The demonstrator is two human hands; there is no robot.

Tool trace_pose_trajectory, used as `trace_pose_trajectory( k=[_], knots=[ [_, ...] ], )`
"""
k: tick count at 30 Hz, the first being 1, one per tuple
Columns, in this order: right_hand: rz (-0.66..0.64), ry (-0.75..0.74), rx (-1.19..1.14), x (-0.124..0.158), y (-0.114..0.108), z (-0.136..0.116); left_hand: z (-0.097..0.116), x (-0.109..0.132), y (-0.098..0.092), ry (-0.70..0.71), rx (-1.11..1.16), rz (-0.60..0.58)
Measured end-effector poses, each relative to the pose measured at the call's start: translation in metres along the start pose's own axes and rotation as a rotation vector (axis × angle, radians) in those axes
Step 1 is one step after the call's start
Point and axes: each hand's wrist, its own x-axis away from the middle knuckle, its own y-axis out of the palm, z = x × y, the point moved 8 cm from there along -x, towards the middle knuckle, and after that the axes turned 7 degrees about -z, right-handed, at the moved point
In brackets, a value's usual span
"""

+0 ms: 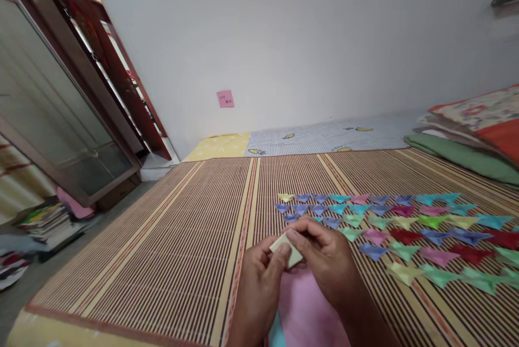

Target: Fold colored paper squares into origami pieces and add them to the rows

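Striped mat (162, 239) fills most of the scene. Rows of colored folded paper shapes (405, 236) lie on it, right side. Pink sheet (306, 304) near, below the hands. Left hand (258, 277) and right hand (324, 255) meet near, right of center; each grip pinches the small pale-yellow folded paper (292, 257) between them, thumbs on top.
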Motion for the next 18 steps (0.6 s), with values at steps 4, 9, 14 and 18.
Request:
trace_pose_trajectory(
  k=[4,9,14,18],
  knots=[
    [-0.056,0.070,-0.155,0.000,0.007,0.005,-0.007,-0.001,-0.001,-0.036,0.070,-0.032],
    [-0.054,0.034,0.034,0.001,0.007,-0.006,-0.007,0.003,-0.009,0.016,0.024,0.081],
    [-0.077,0.036,-0.015,0.001,0.007,-0.004,-0.006,0.003,-0.003,0.005,0.074,0.009],
    [-0.102,0.005,0.031,-0.001,0.008,-0.005,-0.009,0.002,-0.004,-0.008,0.127,-0.025]
  ],
)
